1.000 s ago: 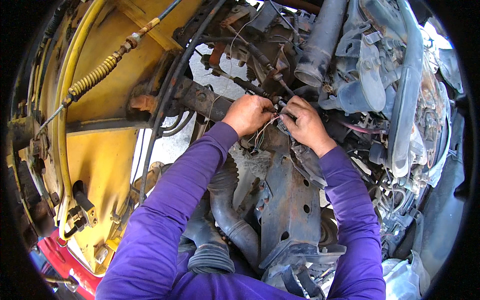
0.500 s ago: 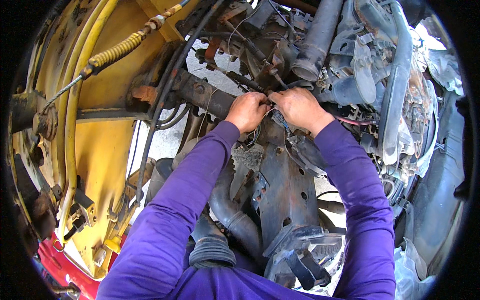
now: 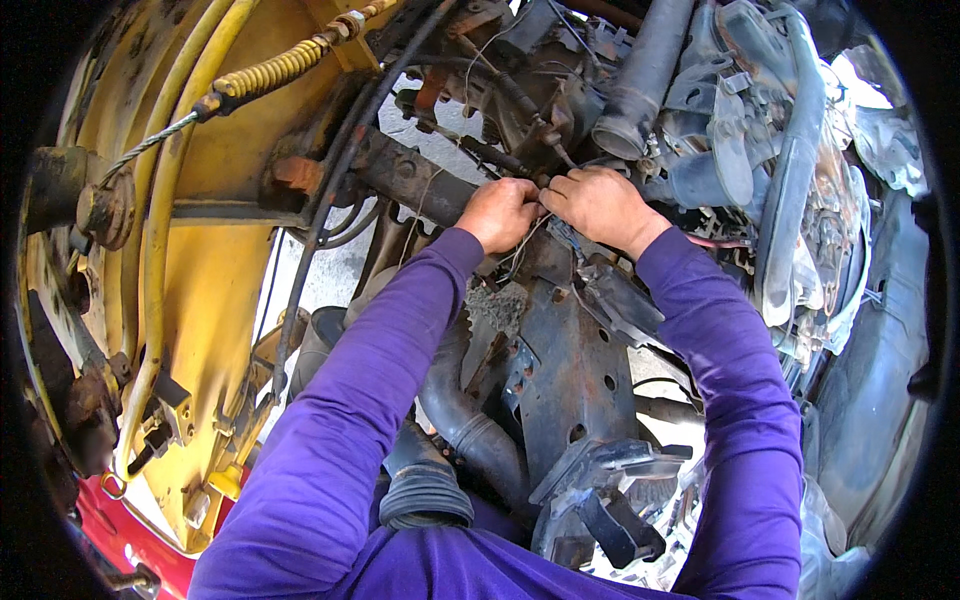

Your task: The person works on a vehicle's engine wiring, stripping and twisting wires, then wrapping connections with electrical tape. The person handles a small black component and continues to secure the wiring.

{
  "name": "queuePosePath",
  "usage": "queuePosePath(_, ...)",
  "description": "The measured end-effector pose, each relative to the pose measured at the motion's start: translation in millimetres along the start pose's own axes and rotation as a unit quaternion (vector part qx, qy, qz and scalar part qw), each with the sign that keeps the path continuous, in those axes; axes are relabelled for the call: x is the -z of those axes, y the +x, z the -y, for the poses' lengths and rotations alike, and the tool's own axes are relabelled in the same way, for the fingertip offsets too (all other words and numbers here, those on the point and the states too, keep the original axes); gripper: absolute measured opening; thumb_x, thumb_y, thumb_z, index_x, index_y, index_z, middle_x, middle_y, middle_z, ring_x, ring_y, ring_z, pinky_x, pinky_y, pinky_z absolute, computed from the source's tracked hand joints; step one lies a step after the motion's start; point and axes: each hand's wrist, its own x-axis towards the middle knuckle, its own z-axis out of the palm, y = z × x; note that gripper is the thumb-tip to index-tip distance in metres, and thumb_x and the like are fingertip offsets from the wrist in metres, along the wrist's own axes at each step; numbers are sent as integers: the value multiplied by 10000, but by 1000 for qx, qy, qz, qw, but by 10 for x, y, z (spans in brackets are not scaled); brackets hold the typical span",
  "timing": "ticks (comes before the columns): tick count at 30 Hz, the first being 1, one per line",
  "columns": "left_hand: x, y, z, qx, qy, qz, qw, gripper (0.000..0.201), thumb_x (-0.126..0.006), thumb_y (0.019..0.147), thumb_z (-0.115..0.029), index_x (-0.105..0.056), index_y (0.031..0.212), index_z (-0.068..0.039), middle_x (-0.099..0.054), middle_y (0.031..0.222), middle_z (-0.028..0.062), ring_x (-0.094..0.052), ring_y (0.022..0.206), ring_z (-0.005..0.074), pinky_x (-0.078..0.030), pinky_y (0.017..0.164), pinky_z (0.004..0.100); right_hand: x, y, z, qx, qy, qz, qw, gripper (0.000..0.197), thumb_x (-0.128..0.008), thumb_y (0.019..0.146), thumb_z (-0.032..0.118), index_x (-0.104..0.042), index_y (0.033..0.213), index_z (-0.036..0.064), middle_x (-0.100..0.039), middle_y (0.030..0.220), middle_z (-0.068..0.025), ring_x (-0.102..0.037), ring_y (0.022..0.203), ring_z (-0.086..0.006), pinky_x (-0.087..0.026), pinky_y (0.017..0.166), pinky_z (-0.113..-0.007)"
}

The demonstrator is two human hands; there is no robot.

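Observation:
My left hand and my right hand meet at the middle of a vehicle's frame, fingertips pinched close together. Thin wires come out from between them, and both hands appear closed on these. The exact spot they grip is covered by my fingers. More bluish wires hang just below my right hand. Beneath, a dark steel frame rail with round holes runs toward me. A grey fuzzy clump lies beside the rail, below my left hand.
To the left stand a yellow panel and a spring-wrapped cable. A wide dark pipe ends just beyond my right hand. A grey hose and engine parts crowd the right. A ribbed rubber duct rises close to my body.
The view has shifted slightly, so the yellow panel and cable sit farther right. Both hands stay together at the wires, with the left fingers slightly more extended toward the right hand.

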Motion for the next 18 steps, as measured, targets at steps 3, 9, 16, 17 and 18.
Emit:
queuePosePath(3,-6,-2,27,-11,-16,-10,1000,276,-671,886,-200,-709,1043,23,-704,973,257,-688,945,418,-537,838,460,28,11,-21,44,-26,-5,999,124,-604,851,210,-671,912,126,-627,870,-24,-666,842,-214,-544,744,-369)
queuePosePath(9,53,-14,18,2,-49,6,999,280,-715,848,-213,-730,1000,21,-715,935,240,-707,909,389,-549,815,434,61,-9,-28,53,-2,35,998,121,-604,849,203,-667,905,116,-624,917,-27,-642,891,-235,-524,822,-394)
queuePosePath(16,-120,-83,-28,-8,-38,-101,994,262,-760,802,-226,-757,968,-24,-726,921,203,-709,888,378,-557,812,430,-71,33,3,-130,187,88,970,180,-598,847,169,-655,925,17,-655,914,-192,-656,914,-392,-519,840,-488)
queuePosePath(17,-138,-96,-3,-18,-41,-124,991,255,-759,801,-226,-759,963,-30,-727,924,201,-706,889,381,-557,814,433,-30,86,14,-166,214,102,957,206,-585,847,180,-660,916,1,-678,917,-224,-667,921,-420,-521,834,-503)
queuePosePath(18,-147,-91,-3,-17,-39,-126,991,252,-758,798,-226,-760,957,-31,-726,928,202,-703,893,385,-555,817,440,7,138,38,-211,236,120,941,232,-583,850,195,-662,909,-15,-679,922,-246,-665,927,-437,-519,837,-515)
